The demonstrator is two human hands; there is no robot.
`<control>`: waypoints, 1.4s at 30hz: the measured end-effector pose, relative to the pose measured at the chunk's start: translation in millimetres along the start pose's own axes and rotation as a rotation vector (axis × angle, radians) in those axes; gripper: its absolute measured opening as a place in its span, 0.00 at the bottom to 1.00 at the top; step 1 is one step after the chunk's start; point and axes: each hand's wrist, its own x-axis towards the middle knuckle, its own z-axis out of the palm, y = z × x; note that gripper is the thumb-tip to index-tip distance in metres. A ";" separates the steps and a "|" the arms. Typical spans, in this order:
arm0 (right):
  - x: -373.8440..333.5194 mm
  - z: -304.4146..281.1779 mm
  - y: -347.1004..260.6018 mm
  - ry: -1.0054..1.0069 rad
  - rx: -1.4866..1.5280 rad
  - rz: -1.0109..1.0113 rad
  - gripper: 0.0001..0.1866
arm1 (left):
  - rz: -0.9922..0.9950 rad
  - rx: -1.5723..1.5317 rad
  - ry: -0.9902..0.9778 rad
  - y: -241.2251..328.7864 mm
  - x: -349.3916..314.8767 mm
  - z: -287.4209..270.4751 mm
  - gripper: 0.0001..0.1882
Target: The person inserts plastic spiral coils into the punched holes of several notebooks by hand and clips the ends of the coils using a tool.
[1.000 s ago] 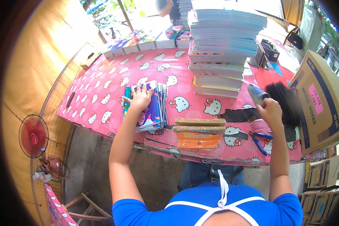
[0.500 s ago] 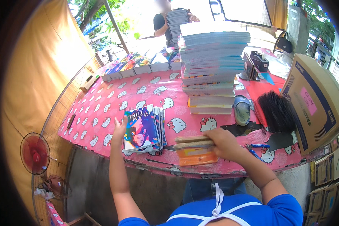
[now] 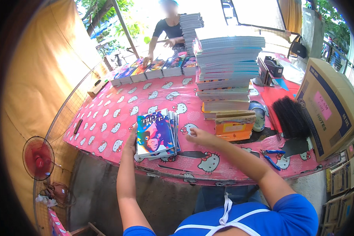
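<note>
A small stack of spiral notebooks [image 3: 155, 133] with colourful illustrated covers lies on the pink table, its sheets slightly fanned at the right. My left hand [image 3: 131, 142] rests along the stack's left edge, fingers stretched out against it. Just right of the stack, my right hand [image 3: 200, 137] hovers over the tabletop, holding nothing, its fingers a little bent and apart. Beyond my right forearm sits a block-like object [image 3: 234, 128] with an orange front and a brown, worn top; its exact kind is unclear. It stands before a tall pile of notebooks [image 3: 228, 67].
Pink patterned cloth [image 3: 118, 114] covers the table. At the right lie blue-handled pliers [image 3: 272, 157], black spiral coils [image 3: 290, 118] and a cardboard box [image 3: 328, 110]. Rows of notebooks [image 3: 173, 70] line the far edge, where another person [image 3: 167, 31] reaches over them. A fan [image 3: 39, 159] stands left.
My right hand has let go of the orange-and-brown block, now set down farther right, and moved left toward the notebooks. My left hand has come against their edge. The other person now reaches to the rows.
</note>
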 end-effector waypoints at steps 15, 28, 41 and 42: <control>62.7 18.1 -17.9 -0.276 0.727 0.290 0.22 | -0.198 -0.253 -0.060 -17.4 -25.6 50.6 0.23; -75.1 -1.2 37.9 0.098 0.649 -0.236 0.54 | 0.670 0.002 -0.256 -46.5 -120.5 138.0 0.48; -290.1 26.2 102.8 0.922 -0.177 -0.450 0.58 | -0.112 0.318 -1.696 -154.1 1.0 255.1 0.31; -292.7 25.0 110.9 0.904 -0.288 -0.383 0.60 | 0.279 0.385 -1.742 -149.5 4.4 268.4 0.32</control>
